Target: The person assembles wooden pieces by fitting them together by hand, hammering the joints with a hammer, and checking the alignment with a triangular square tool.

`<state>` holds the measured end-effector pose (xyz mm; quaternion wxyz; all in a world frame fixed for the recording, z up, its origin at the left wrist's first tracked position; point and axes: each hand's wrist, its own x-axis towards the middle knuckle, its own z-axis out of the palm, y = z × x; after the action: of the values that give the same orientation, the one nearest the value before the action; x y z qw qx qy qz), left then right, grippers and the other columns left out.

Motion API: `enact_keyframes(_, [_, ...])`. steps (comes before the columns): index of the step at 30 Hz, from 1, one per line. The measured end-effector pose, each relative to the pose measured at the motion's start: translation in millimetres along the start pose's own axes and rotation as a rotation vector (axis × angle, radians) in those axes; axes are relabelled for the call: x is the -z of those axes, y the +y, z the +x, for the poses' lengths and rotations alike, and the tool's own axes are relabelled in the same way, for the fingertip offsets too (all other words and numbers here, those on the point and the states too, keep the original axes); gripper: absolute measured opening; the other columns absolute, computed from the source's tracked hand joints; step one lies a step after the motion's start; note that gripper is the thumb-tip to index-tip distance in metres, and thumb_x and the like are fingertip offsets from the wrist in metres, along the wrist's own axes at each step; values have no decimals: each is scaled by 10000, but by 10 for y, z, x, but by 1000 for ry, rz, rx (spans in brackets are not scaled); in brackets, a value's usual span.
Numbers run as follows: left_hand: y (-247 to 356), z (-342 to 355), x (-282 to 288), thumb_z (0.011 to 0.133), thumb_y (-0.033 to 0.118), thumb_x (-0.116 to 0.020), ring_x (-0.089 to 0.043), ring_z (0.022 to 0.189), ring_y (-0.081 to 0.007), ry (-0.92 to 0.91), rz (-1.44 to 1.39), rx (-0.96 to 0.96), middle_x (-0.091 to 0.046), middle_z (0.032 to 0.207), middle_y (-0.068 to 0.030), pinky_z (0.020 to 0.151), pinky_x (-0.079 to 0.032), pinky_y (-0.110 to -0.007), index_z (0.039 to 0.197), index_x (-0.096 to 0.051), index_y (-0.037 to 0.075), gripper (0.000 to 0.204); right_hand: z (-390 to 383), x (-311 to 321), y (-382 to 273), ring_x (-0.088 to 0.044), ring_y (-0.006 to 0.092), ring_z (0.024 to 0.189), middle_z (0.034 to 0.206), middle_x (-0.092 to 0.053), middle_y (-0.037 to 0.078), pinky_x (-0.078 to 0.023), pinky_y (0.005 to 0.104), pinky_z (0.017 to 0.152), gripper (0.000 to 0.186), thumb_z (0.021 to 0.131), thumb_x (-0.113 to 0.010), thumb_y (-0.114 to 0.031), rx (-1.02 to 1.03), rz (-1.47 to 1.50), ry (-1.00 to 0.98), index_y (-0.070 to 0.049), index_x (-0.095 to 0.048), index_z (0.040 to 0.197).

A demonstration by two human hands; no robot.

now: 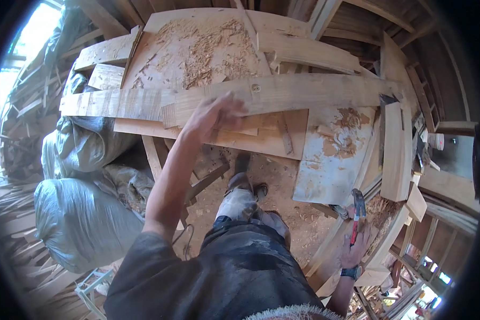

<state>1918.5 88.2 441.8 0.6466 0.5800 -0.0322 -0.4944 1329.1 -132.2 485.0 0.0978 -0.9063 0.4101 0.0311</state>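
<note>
My left hand (pixel 218 114) hovers at the near edge of a long wooden plank (pixel 288 93) lying across the bench. Its fingers are apart and slightly blurred, with nothing seen in them. Off to the right and nearer my body, my right hand (pixel 356 248) is closed round the red-and-black handle of a hammer (pixel 359 208). The hammer's dark metal head points away from me, over a side ledge littered with wood shavings. A dark watch (pixel 350 273) sits on my right wrist.
Sawdust and shavings (pixel 218 53) cover the far board. A pale metal-like sheet (pixel 325 165) with brown shavings lies right of centre. Grey plastic-covered bundles (pixel 80 218) stand at left. Short boards (pixel 392 154) lean at right, and scrap wood (pixel 16 208) piles up around the edges.
</note>
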Motion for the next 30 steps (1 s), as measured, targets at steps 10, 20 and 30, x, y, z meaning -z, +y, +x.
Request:
enact_keyframes(10, [524,2362,-258,882,502,-809,-498,1430,-354,263,1203,-941,-555,1519,-172,1204,-400,-461,1530,-498,66,840,191,124,-199,-342,538,1473,1610,-381,312,-259,610,1220,495,992,-609,-371,-49,14,-65,66,-581,1222])
enact_keyframes(20, [461,2255,-270,754,367,-896,-555,1348,-379,50,1217,-734,-586,1450,-176,1138,-458,-471,1407,-639,52,770,312,133,-305,-343,502,1480,1612,-388,283,-274,607,1214,549,953,-633,-352,-240,34,-177,15,-592,1359])
enact_keyframes(30, [667,1849,108,883,305,-837,-559,1373,-306,-80,887,-633,-584,1480,-174,1139,-464,-422,1432,-634,12,654,408,122,-388,-345,514,1466,1598,-398,299,-273,617,1204,645,993,-601,-422,-228,24,-112,14,-526,1462])
